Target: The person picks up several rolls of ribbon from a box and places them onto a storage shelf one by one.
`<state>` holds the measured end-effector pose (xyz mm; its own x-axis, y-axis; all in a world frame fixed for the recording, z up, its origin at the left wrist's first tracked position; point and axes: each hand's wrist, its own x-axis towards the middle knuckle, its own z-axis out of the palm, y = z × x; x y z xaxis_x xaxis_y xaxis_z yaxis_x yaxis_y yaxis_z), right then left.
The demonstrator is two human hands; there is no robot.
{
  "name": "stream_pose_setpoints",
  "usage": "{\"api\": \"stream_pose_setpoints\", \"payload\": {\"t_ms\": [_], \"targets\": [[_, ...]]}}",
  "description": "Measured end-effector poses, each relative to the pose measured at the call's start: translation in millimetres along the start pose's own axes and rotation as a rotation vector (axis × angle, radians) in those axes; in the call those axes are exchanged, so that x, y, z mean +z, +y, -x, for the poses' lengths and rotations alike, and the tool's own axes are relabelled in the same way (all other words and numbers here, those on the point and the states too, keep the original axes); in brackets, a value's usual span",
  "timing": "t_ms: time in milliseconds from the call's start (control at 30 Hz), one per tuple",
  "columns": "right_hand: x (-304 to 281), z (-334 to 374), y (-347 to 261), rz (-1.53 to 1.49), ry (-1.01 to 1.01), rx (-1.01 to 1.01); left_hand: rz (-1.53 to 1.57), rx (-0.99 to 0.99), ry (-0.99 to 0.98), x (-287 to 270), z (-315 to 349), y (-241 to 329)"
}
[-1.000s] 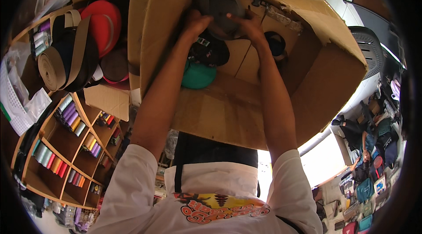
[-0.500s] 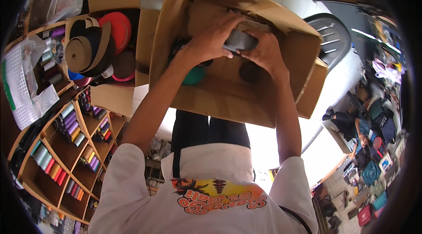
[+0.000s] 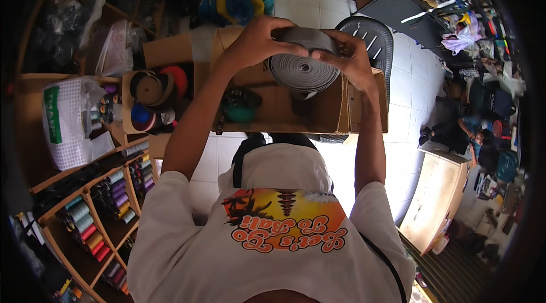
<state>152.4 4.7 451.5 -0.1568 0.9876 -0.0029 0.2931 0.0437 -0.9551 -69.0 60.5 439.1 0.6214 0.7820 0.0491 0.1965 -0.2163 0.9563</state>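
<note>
Both my hands hold a wide coiled roll of grey webbing (image 3: 304, 71) up above an open cardboard box (image 3: 327, 116). My left hand (image 3: 263, 42) grips its left side, thumb across the near edge. On the opposite side, my right hand (image 3: 354, 59) has its fingers behind the roll and its thumb in front. The flat spiral face of the coil tilts toward me. Down in the box, at its left, lie a green roll (image 3: 239, 114) and some dark things I cannot make out.
Left of the box stands another carton with a brown strap roll (image 3: 149, 89) and a red roll (image 3: 175, 79). Wooden shelves (image 3: 85, 195) hold several thread spools. A black chair (image 3: 382, 47) is behind the box. Far right, a person (image 3: 479, 139) is near a pale wooden cabinet (image 3: 435, 200).
The grey roll has come up out of the box in both hands and tilted to show its spiral face. The view has shifted, and the box now appears lower and smaller.
</note>
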Motion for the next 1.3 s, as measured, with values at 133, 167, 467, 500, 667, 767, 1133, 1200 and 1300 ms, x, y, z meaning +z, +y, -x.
{"api": "stream_pose_setpoints", "payload": {"t_ms": [133,167,467,500,667,767,1133,1200,1300], "targets": [[7.5,18.6,-6.7,-0.145,0.185,-0.040,0.074,0.061,0.123,0.5,6.7,14.6],[11.7,23.9,-4.1,-0.172,0.256,-0.055,0.129,0.012,0.150,4.7,10.2,20.1],[37.9,50.8,-0.3,-0.327,0.727,-0.089,0.559,-0.062,0.547,69.1,11.4,11.7],[35.7,55.5,3.4,-0.297,0.754,-0.100,0.554,-0.089,0.557,76.4,14.8,17.4],[-2.8,102.0,-15.9,-0.280,0.655,-0.012,0.460,-0.133,0.176,82.7,27.6,49.2],[-20.2,136.9,-23.5,-0.264,0.550,0.065,0.533,-0.225,-0.020,89.3,19.3,76.4],[-99.0,298.9,-50.1,-0.136,0.831,-0.026,0.304,0.018,-0.365,239.1,5.4,169.7],[-110.5,343.3,-48.4,-0.217,1.029,-0.044,0.440,0.004,-0.345,290.8,11.9,189.0],[-123.9,404.0,-36.6,-0.282,1.282,-0.097,0.595,0.103,-0.192,378.9,30.9,209.7]]}}
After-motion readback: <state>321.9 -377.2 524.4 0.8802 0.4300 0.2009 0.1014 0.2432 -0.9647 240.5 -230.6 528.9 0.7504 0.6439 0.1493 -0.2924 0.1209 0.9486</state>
